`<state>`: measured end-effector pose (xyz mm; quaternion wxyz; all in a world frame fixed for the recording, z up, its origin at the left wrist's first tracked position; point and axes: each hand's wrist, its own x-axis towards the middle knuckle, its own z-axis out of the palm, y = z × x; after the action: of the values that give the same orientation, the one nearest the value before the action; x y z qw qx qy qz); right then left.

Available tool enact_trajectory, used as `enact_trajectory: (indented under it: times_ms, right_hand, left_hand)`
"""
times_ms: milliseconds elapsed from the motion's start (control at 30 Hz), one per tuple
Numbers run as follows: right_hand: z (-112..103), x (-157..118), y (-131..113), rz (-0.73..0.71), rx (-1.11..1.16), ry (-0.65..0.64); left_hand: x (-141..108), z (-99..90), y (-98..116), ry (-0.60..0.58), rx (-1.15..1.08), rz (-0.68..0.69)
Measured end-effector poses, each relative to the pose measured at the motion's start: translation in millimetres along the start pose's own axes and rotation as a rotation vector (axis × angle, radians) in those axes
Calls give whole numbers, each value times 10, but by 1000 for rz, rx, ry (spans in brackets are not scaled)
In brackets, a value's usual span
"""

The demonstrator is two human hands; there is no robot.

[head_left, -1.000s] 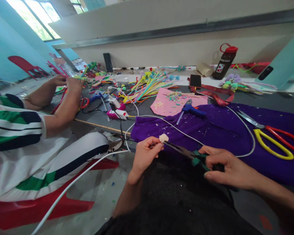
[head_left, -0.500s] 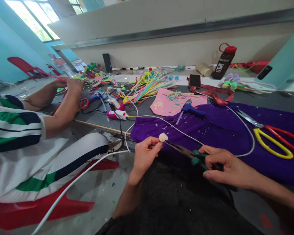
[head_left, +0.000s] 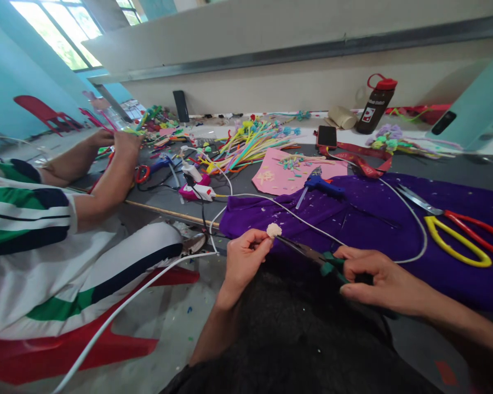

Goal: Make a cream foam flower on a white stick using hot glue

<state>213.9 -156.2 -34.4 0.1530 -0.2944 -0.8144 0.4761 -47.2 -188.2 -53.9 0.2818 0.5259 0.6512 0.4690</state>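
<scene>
A small cream-coloured fluffy piece (head_left: pixel 274 230) is pinched at the fingertips of my left hand (head_left: pixel 245 260). My right hand (head_left: pixel 373 276) is wrapped round the green handles of long-nosed pliers (head_left: pixel 308 253). The tips of the pliers touch the cream piece from the right; whether the jaws grip it is too small to tell. Both hands are over my dark-clothed lap, at the near edge of a purple cloth (head_left: pixel 394 219). Beyond, on the cloth, lies a blue glue gun (head_left: pixel 324 187).
Large scissors (head_left: pixel 456 224) lie right on the cloth. A white cable (head_left: pixel 304 219) loops across it. Behind are pink paper (head_left: pixel 267 174), coloured stems (head_left: pixel 246 150), a phone (head_left: pixel 326 137) and a bottle (head_left: pixel 376 106). A power strip (head_left: pixel 199 191) and another person's arm (head_left: pixel 107 191) are left.
My hands, the pliers and the cream piece have hardly moved. The other person's hands at the left have shifted slightly, with the pink strip they hold now more upright.
</scene>
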Motion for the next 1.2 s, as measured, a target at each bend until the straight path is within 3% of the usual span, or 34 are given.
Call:
enact_trajectory:
  times_ms: [433,767,1000,1200]
  right_hand:
    - [-57,27,35,25,62,-71]
    - [-114,99,88,51,75,-143]
    - [-124,-19,-52,-3,-23,-31]
    - [-90,-77,-78,-11,-29,-30]
  left_hand:
    - [-4,-5,-43,-71,19,0]
    - [4,22,-44,-58,5,-27]
    - [22,-24,-21,-125,-326,-174]
    - [63,-82,-46,-207,-576,-210]
